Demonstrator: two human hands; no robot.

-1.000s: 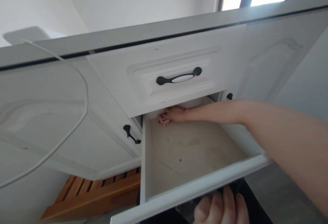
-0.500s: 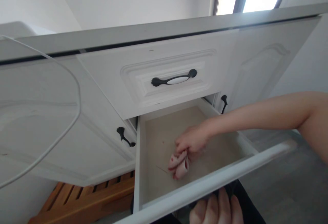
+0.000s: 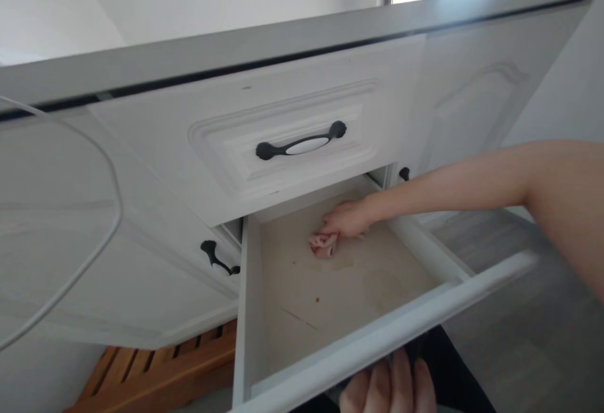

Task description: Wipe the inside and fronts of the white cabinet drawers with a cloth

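Observation:
Inside the pulled-out white drawer (image 3: pixel 248 312), my right hand (image 3: pixel 348 218) is closed on a crumpled pink cloth (image 3: pixel 324 245). The cloth presses on the beige drawer bottom, towards the back. Damp-looking patches, a small brown spot (image 3: pixel 317 299) and a thin dark line show on that bottom. My left hand (image 3: pixel 389 384) is at the outer side of the drawer front, fingers curled around its handle, which is mostly hidden behind them.
Above the open drawer is a closed drawer with a black-and-white handle (image 3: pixel 302 143). Cabinet doors flank it, one with a dark handle (image 3: pixel 219 258). A white cable (image 3: pixel 117 211) hangs at left. A slatted wooden piece (image 3: pixel 155 369) stands below, near the floor.
My right hand has moved the pink cloth from near the drawer's front towards its back. My left hand stays at the drawer front. The view has shifted slightly.

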